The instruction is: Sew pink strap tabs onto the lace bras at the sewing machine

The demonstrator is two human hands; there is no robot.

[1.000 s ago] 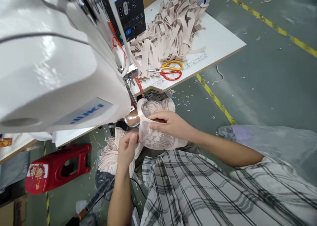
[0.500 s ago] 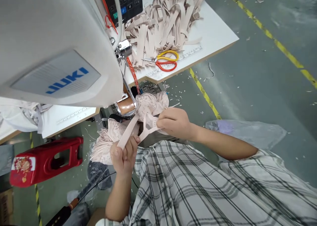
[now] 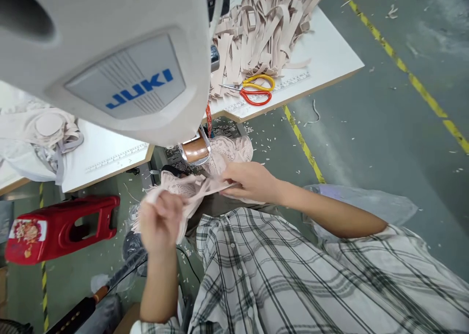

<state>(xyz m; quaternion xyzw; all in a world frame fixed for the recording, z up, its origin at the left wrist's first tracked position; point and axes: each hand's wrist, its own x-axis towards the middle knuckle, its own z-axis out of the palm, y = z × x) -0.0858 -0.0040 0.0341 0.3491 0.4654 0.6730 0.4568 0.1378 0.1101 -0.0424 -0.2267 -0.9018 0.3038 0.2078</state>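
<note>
Pale pink lace bra pieces (image 3: 232,148) lie bunched in front of me, below the head of a sewing machine (image 3: 142,80) marked JUKI. A narrow pale pink strap (image 3: 205,191) runs taut between my hands. My right hand (image 3: 252,181) pinches its right end together with some of the lace fabric. My left hand (image 3: 163,221), smeared by motion, is closed round the left end, with a loop of band showing above its fingers. More lace pieces (image 3: 176,183) hang behind my left hand. The machine's needle area is hidden by its head.
Cut pale straps (image 3: 264,31) are heaped on the white table (image 3: 333,46), beside yellow-and-red-handled scissors (image 3: 256,89). More fabric (image 3: 47,129) lies on the left tabletop. A red plastic stool (image 3: 62,229) stands at left; a clear plastic bag (image 3: 370,204) lies on the floor at right.
My left hand has moved left and slightly down, drawing the strap out flatter. My right hand stays near its place, turned a little. The view has shifted, so the machine head appears further right.
</note>
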